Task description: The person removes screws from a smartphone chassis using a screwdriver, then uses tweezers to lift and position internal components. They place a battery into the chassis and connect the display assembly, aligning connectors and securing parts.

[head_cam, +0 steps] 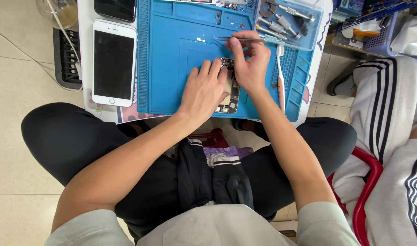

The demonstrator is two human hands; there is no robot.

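A: Where is the opened phone (230, 93)?

B: Under the fingers of the left hand (204, 91), which press flat on it, on the blue mat (172, 54).

A: And the right hand (250, 66)?

B: Its fingers pinch thin tweezers (238, 39) just above the phone.

A: Is the phone tough?

B: I think it is light, stiff and easy to break. Hold its sides.

A: Any room?

B: Left of the fingers the mat is bare. A white toothbrush (280, 77) lies close on the right.

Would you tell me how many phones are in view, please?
3: a white phone left of the blue mat, a dark phone above it, an opened phone under both hands; others may be hidden.
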